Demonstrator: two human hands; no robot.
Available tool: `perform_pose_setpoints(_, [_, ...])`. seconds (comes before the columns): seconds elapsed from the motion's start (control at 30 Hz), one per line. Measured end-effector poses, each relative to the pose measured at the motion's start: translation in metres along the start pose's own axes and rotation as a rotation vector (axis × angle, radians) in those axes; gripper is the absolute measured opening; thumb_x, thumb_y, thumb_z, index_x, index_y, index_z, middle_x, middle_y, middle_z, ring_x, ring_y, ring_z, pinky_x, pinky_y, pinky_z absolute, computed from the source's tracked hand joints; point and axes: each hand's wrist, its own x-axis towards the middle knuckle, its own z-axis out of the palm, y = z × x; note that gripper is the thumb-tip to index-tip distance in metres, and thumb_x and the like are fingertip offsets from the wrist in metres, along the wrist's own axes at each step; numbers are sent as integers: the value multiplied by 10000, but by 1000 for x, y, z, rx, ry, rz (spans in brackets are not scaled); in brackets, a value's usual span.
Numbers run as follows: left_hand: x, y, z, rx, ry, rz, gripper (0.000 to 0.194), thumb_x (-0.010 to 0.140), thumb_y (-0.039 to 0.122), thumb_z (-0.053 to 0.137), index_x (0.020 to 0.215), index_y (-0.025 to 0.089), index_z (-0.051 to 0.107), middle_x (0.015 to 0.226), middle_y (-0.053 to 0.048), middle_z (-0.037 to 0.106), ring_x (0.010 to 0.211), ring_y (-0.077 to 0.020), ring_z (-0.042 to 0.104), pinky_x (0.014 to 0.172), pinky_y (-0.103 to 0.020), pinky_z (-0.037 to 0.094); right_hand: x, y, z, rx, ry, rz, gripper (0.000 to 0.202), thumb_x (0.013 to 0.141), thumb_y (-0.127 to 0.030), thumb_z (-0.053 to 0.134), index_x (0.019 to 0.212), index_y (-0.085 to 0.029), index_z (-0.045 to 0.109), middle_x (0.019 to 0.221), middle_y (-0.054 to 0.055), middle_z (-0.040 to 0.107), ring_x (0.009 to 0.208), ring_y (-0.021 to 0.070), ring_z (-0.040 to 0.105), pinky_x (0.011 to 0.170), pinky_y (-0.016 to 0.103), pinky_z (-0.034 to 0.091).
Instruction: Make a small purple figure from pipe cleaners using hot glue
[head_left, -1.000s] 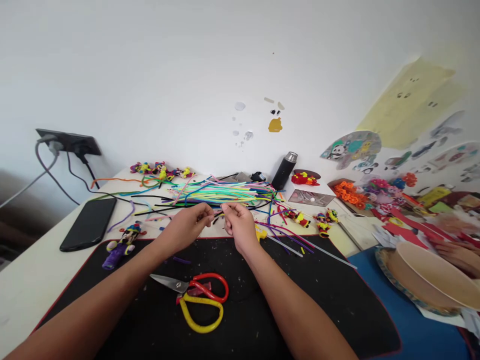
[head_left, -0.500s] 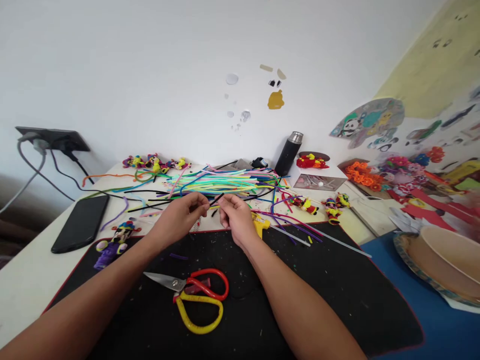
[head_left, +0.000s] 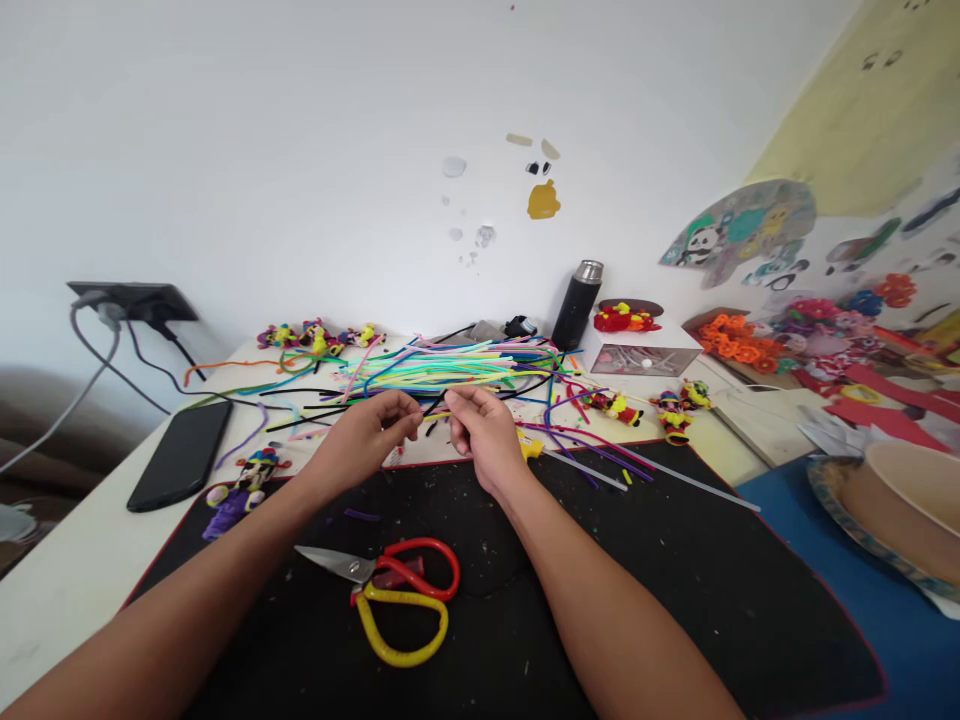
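Observation:
A short black pipe cleaner (head_left: 436,405) spans the small gap between my hands, above the far edge of the black mat (head_left: 645,590). Its right end is pinched in my right hand (head_left: 481,430), thumb and forefinger together. My left hand (head_left: 369,432) is closed in a pinch at the other end; the exact contact is partly hidden by the fingers. Just beyond lies a pile of coloured pipe cleaners (head_left: 450,365). Nearer me, scissors (head_left: 390,590) with one red and one yellow handle rest on the mat. A yellow glue gun (head_left: 530,447) is partly behind my right wrist.
A purple pipe-cleaner figure (head_left: 241,492) and a black phone (head_left: 180,455) lie on the left. At the back stand a black flask (head_left: 576,308) and a white box (head_left: 643,350). More figures (head_left: 675,410) sit on the right, near a bowl (head_left: 911,500).
The view has shifted slightly. My hands stay close together at the black pipe cleaner, with the fingers a little further apart. The scissors and figures have not been moved.

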Motion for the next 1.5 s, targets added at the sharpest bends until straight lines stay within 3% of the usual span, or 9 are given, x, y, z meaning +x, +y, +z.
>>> perform_pose_setpoints(0.37, [-5,6,0,23,-53,-7,283,942,499,554,903,234,647,765,-9,717,684,-206,631,648,-308,490,-2,2,0,-39,-29,35,333,750,-455,812,872,-186,660,511,-86,523,359,57,370,349,190,215])
perform_pose_setpoints(0.5, [-18,18,-10,149,-88,22,286,945,475,543,941,250,720,941,-43,787,860,-252,691,803,-356,529,-4,3,0,-31,-45,65,330,747,-450,815,837,-191,631,490,-100,475,355,59,370,350,186,191])
perform_pose_setpoints(0.6, [-31,8,-49,259,100,-4,356,930,544,554,1063,273,741,1152,-59,788,1054,-291,695,919,-370,519,-5,3,0,15,-44,99,333,742,-446,812,833,-197,609,483,-111,440,347,60,367,349,183,165])
perform_pose_setpoints(0.7, [-45,-27,-110,455,349,-227,399,939,553,507,1114,251,701,1171,-73,780,999,-286,710,893,-355,524,-6,2,2,50,-50,118,338,723,-436,815,830,-199,599,482,-113,437,346,61,370,346,179,165])
perform_pose_setpoints(0.8, [-58,-69,-165,786,350,-512,436,915,493,526,1166,157,644,1203,-176,747,1086,-354,675,925,-417,503,-8,0,4,66,-64,133,340,711,-430,819,824,-200,596,479,-114,436,345,62,366,342,179,163])
perform_pose_setpoints(0.9, [-69,-100,-188,847,331,-634,493,839,572,608,1017,113,636,1056,-257,740,1077,-469,655,845,-473,502,-11,0,6,64,-88,131,329,725,-422,817,817,-199,594,485,-111,442,348,61,365,344,183,172])
perform_pose_setpoints(1.03, [-74,-124,-180,829,274,-696,514,757,702,657,813,202,557,734,-109,695,887,-395,691,727,-377,476,-12,1,7,38,-100,132,338,734,-440,816,823,-196,600,488,-108,446,345,62,369,349,188,167])
perform_pose_setpoints(1.17, [-71,-134,-170,803,272,-699,525,731,724,660,776,227,497,665,-52,625,906,-386,677,737,-372,453,-13,4,7,10,-99,146,349,739,-454,819,827,-196,601,494,-106,451,346,59,368,357,188,166])
perform_pose_setpoints(1.5, [-65,-135,-158,782,324,-753,500,744,694,616,808,213,493,915,-182,685,1164,-526,569,831,-528,477,-17,3,10,-5,-123,170,324,747,-441,807,820,-193,611,499,-102,450,351,61,377,355,186,170])
